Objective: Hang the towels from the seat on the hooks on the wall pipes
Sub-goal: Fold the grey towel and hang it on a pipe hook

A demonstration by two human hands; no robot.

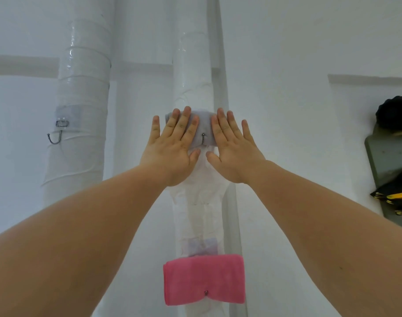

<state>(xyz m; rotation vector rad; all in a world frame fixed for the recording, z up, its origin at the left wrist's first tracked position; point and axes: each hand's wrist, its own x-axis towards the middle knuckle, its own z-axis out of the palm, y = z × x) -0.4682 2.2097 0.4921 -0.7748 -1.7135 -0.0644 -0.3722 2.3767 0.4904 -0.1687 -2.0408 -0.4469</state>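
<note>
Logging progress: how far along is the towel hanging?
Done: pink towel hangs on the lower hook. In hand: left hand and right hand press flat on the grey towel at the upper hook. Left: the left pipe's hook is bare; seat out of view.

1. A white wrapped pipe (pixel 195 88) runs up the wall (pixel 286 53) in the middle. A folded grey towel (pixel 205 126) hangs on its upper hook (pixel 203 138), whose tip shows in front of the cloth.
2. Lower and nearer on the same pipe, a folded pink towel (pixel 204 279) hangs on a second hook (pixel 206 293).
3. A thicker wrapped pipe (pixel 83 88) stands to the left, with a metal hook (pixel 55 137) below a taped patch (pixel 68 116).
</note>
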